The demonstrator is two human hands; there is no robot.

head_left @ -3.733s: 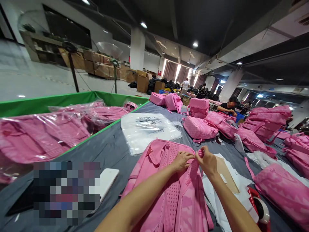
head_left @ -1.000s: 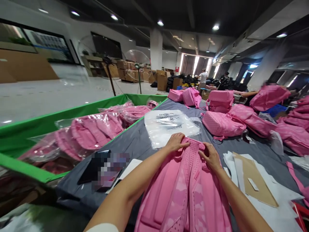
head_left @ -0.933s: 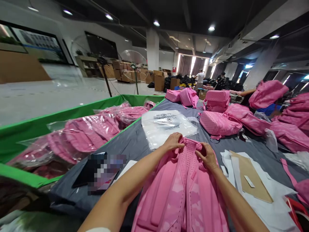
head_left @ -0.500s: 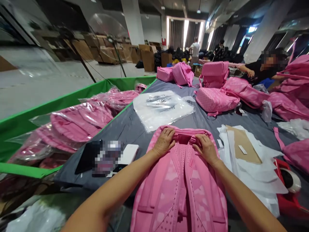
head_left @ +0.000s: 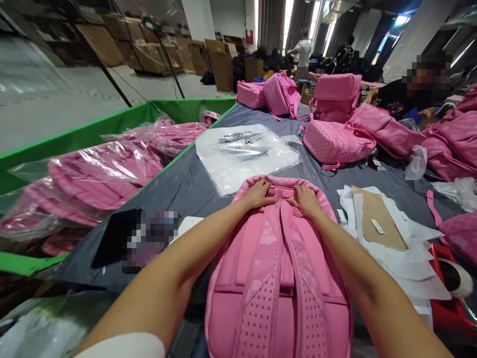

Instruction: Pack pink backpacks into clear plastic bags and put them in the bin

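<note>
A pink backpack (head_left: 227,298) lies in front of me with its shoulder straps (head_left: 261,293) facing up and its top pointing away. My left hand (head_left: 260,194) is closed on the upper left of the bag, beside the top handle (head_left: 281,192). On the other side of that handle, my right hand (head_left: 306,200) grips the upper right, its thumb near the strap's end. Both hands' fingertips are partly hidden against the fabric. Just beyond the bag sits a clear and white printed plastic bag (head_left: 242,156).
More pink backpacks (head_left: 337,144) stand across the dark table (head_left: 167,191). Left, a green-edged bin (head_left: 112,117) holds plastic-wrapped backpacks (head_left: 108,174). White paper sheets (head_left: 413,258) and a red tape dispenser (head_left: 443,308) lie right. A co-worker (head_left: 406,94) is at the far right.
My hands have moved slightly inward along the backpack's top. The handle area, dark and gaping before, now lies flatter between them, and the straps sit closer together. The view has shifted a little.
</note>
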